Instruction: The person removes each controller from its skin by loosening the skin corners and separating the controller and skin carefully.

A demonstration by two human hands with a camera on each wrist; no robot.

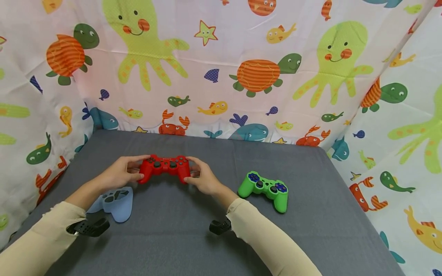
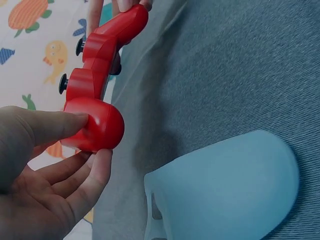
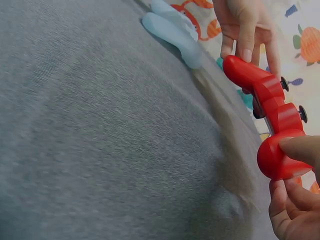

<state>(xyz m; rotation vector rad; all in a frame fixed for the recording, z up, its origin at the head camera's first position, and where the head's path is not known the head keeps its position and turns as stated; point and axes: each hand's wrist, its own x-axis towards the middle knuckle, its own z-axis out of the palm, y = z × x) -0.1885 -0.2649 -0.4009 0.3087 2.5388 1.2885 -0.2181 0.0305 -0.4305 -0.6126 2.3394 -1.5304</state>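
At mid-table on the grey cloth (image 1: 193,237), the red pad (image 1: 165,167) is held between both hands, the left hand (image 1: 121,173) pinching its left grip between thumb and curled fingers and the right hand (image 1: 203,177) pinching the right grip the same way. It looks like light, rigid, smooth plastic that could slip, so the two rounded horns seem the surest hold, clear of the sticks. A pale blue skin (image 1: 115,198) lies just by the left wrist, and a green pad (image 1: 266,188) lies to the right, apart.
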